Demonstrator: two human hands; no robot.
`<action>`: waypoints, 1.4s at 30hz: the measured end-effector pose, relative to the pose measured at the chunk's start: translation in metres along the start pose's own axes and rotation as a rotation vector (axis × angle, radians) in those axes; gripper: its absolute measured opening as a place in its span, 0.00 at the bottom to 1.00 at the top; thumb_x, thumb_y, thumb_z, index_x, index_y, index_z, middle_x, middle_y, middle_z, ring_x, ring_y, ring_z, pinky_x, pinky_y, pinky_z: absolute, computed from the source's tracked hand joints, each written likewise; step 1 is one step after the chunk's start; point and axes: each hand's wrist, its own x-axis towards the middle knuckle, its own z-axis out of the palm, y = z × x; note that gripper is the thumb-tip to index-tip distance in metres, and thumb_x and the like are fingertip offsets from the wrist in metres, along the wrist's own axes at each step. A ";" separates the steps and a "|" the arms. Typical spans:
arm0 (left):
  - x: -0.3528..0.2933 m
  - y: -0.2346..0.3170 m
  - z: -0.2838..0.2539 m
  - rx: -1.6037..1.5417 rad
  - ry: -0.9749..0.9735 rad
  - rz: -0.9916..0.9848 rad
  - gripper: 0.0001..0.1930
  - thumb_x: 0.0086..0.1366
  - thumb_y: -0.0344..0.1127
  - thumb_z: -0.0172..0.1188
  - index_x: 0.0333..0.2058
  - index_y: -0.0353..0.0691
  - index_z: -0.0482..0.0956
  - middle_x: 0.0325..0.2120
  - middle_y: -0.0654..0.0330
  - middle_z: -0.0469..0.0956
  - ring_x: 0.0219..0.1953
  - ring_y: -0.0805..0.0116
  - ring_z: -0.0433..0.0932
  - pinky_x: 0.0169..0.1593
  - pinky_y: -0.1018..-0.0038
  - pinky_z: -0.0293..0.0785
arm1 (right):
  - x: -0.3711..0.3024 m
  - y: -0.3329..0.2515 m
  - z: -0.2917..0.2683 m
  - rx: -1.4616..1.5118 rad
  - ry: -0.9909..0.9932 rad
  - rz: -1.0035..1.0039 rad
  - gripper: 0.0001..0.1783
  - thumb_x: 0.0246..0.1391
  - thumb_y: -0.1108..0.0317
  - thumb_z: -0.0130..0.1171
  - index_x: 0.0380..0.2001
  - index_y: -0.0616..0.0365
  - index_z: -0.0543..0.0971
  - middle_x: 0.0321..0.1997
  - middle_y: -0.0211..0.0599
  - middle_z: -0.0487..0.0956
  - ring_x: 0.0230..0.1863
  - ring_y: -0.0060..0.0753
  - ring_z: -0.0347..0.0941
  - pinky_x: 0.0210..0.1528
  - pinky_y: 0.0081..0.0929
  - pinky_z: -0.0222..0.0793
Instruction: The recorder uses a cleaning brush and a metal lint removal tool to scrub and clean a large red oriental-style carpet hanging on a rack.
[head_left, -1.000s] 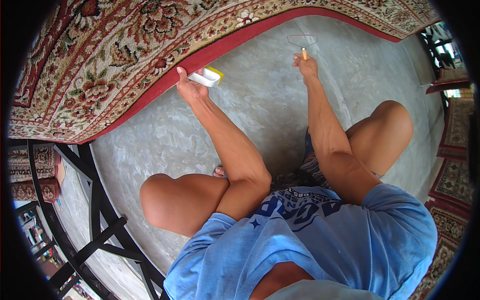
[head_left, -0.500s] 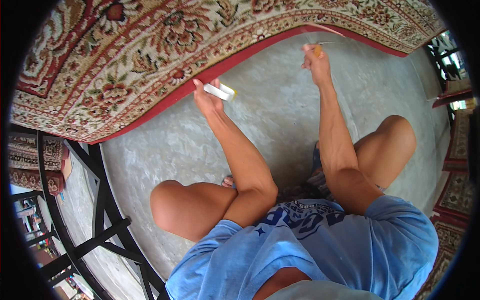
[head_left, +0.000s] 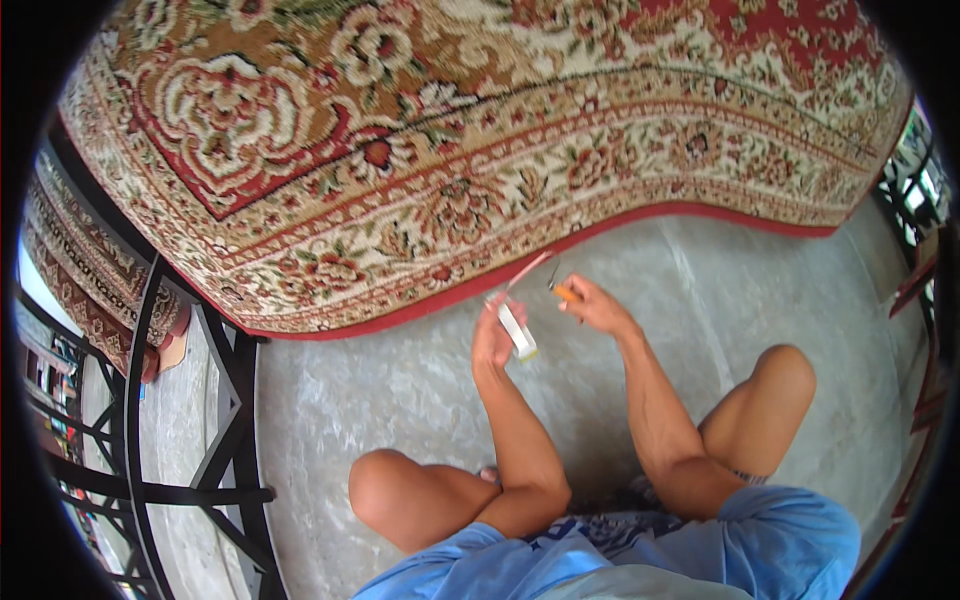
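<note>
A large floral rug with a red edge hangs in front of me, its lower border curving over the floor. My left hand, close below that edge, is closed around a white, narrow, box-like piece with a yellowish end. A thin pinkish strip slants up from its fingers across the red edge; whether it is attached to the rug I cannot tell. Right of it, my right hand grips an orange-handled tool with a thin, dark metal shaft. The shaft's tip points toward the strip without visibly touching it.
Grey concrete floor lies beneath me, between my bent knees. A black metal frame stands at the left, with other rugs beyond it. More dark red rug edges show along the right rim.
My right hand has come down and left with the tool, toward my left hand. The pinkish strip now reaches from the left hand. The view has tilted up, showing more rug.
</note>
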 end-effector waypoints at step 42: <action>-0.032 0.067 -0.028 -0.504 0.308 0.535 0.41 0.64 0.58 0.64 0.65 0.42 0.54 0.65 0.48 0.58 0.58 0.48 0.67 0.61 0.47 0.69 | -0.018 -0.063 -0.065 0.319 0.448 -0.026 0.25 0.52 0.70 0.69 0.53 0.63 0.75 0.46 0.32 0.81 0.46 0.27 0.76 0.52 0.30 0.71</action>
